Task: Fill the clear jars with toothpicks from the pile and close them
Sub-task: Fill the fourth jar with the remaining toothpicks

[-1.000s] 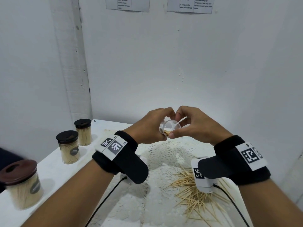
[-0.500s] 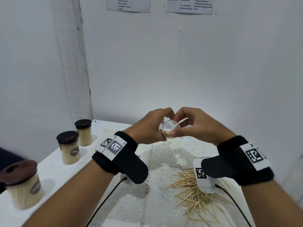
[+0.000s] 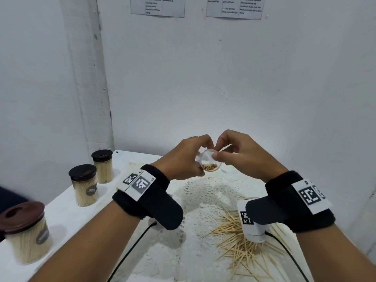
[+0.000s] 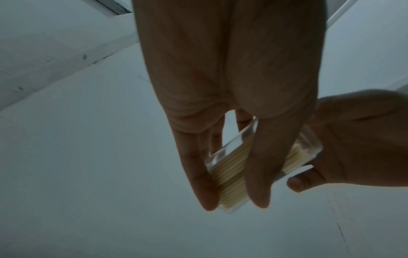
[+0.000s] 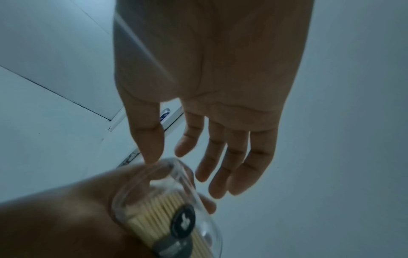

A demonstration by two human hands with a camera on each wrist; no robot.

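A small clear jar [image 3: 209, 162] lies tilted in the air above the table, its mouth turned toward me, with a layer of toothpicks in it. My left hand [image 3: 189, 157] grips its body, fingers wrapped round the wall [image 4: 229, 174]. My right hand [image 3: 234, 151] is at the mouth. Its thumb [image 5: 152, 157] touches the rim, and the other fingers hang fairly straight beside the jar [image 5: 167, 209]. I see no toothpick between them. The loose pile of toothpicks [image 3: 238, 241] lies on the table under my right wrist. No lid for this jar is in view.
Three full jars with dark lids [image 3: 102, 166] [image 3: 84, 185] [image 3: 26, 235] stand in a row along the left of the white table [image 3: 67, 212]. A lace mat [image 3: 203, 192] covers the middle. White walls close off the back and right.
Both hands have stayed together at the jar. The jar has tipped a little, so more of the toothpicks inside show, and the right thumb has shifted on the rim.
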